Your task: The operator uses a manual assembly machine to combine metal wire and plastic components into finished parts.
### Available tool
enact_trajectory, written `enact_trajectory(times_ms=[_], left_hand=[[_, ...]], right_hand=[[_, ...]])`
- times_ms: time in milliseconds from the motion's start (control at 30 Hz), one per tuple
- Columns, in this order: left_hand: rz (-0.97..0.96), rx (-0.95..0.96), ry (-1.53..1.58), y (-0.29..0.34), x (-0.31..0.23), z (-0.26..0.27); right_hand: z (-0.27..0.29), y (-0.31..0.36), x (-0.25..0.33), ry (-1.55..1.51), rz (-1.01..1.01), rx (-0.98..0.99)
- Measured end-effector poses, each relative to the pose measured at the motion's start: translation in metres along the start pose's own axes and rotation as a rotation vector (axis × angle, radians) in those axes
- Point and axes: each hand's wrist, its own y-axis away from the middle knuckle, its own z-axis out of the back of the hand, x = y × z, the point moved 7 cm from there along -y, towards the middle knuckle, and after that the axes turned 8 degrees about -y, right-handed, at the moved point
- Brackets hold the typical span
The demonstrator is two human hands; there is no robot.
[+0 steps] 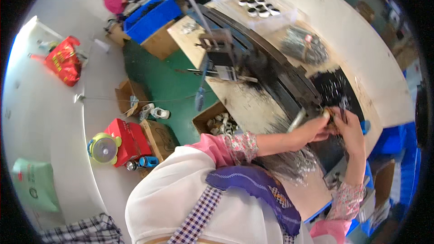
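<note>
My left hand [316, 129] and my right hand [349, 126] meet at the right end of the workbench, fingers closed together. Between the fingertips is something small that I cannot make out. Right beside them is the end of a long dark metal machine bed [289, 81]. Under my left forearm lies a loose heap of thin grey metal wires [289, 165]. A black mat [337, 88] scattered with thin bright pieces lies just beyond my hands.
A plastic-wrapped bundle of thin rods [304, 45] and a clear tray [280, 18] of black-and-white round parts sit along the bench's back. A boxy metal device [221, 54] stands at the bench's left. On the floor are a cardboard box [212, 119] and white shoes [159, 113]. Another person [115, 2] sits far left.
</note>
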Motion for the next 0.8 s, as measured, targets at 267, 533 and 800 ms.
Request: enact_trajectory(times_ms=[267, 533, 800], left_hand=[[0.037, -0.007, 0.48, 0.018, -0.038, -0.012], [0.041, 0.104, 0.601, 0.018, -0.031, -0.013], [0.022, 0.09, 0.55, 0.023, -0.039, -0.01]], right_hand=[[0.017, 0.028, 0.057, 1.028, 0.51, -0.312], [-0.029, 0.056, 0.058, 0.81, 0.664, -0.4], [-0.006, 0.018, 0.037, 0.449, 0.52, -0.309]])
